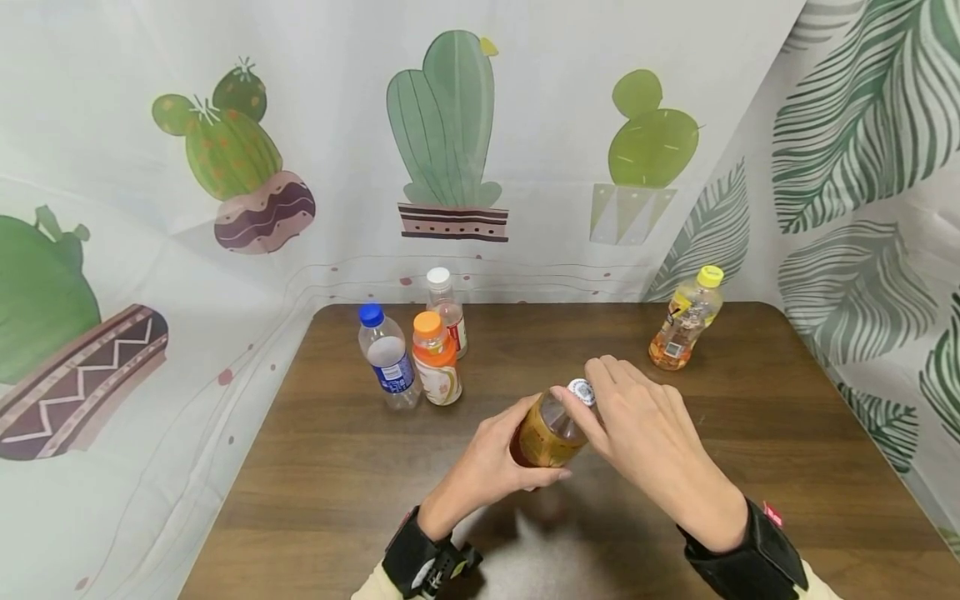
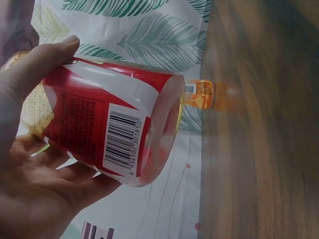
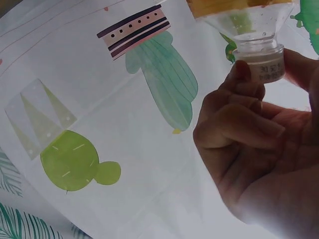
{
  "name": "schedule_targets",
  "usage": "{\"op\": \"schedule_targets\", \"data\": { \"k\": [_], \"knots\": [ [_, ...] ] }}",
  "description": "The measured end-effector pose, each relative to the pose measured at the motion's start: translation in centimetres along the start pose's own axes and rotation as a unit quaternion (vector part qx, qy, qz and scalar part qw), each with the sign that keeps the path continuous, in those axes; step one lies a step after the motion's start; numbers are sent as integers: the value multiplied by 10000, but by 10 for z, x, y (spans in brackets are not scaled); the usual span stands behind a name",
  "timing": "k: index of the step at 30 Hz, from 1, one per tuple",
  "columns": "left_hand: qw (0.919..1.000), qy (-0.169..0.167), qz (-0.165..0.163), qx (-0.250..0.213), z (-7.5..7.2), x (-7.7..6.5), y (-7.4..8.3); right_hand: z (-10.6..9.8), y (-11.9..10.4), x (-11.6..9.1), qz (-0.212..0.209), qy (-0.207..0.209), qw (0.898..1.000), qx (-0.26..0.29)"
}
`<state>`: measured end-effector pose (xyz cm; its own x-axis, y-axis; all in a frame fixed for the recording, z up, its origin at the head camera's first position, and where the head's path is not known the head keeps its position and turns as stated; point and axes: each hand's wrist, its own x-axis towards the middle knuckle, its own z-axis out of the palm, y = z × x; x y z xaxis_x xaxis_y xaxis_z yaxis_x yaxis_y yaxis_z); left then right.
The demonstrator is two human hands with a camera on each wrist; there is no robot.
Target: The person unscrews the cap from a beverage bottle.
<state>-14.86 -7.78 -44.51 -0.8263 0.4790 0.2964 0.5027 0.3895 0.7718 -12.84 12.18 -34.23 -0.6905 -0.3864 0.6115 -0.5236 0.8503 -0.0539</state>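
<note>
My left hand (image 1: 487, 454) grips the body of a plastic drink bottle (image 1: 550, 442), held above the table and tilted. The label looks yellow from above. In the left wrist view its lower side is red with a white barcode panel (image 2: 122, 142), and the thumb and fingers wrap around it. At the bottle's neck, my right hand (image 1: 651, 425) pinches the white printed cap (image 1: 581, 391) between thumb and fingers. The right wrist view shows that cap (image 3: 266, 64) seated on the clear neck, with fingertips on both sides of it.
On the brown wooden table (image 1: 315, 500), a blue-capped bottle (image 1: 390, 362), an orange-capped bottle (image 1: 437, 367) and a white-capped bottle (image 1: 448, 312) stand grouped back left. A yellow-capped bottle (image 1: 684, 321) stands back right. Behind hangs a cactus-printed cloth (image 1: 540, 150).
</note>
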Motion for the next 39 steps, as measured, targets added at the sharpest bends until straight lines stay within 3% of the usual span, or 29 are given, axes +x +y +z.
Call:
{"op": "schedule_targets", "data": {
  "k": [13, 18, 26, 33, 39],
  "knots": [
    [9990, -290, 144, -303, -2, 1, -2, -5, 8, -3, -711, -156, 9969, 299],
    [9992, -335, 116, -204, 0, 0, -4, -3, 11, -6, -842, -156, 9958, 314],
    [9996, -251, 85, -137, 4, 0, -5, -4, 13, -7, -424, -339, 9985, 114],
    [10000, -14, 70, 3, 4, 2, -5, -10, 9, -2, 28, 92, 9999, 95],
    [9996, 197, 7, 192, 4, 4, -3, -6, 3, -1, 265, 226, 9994, -84]
  ]
}}
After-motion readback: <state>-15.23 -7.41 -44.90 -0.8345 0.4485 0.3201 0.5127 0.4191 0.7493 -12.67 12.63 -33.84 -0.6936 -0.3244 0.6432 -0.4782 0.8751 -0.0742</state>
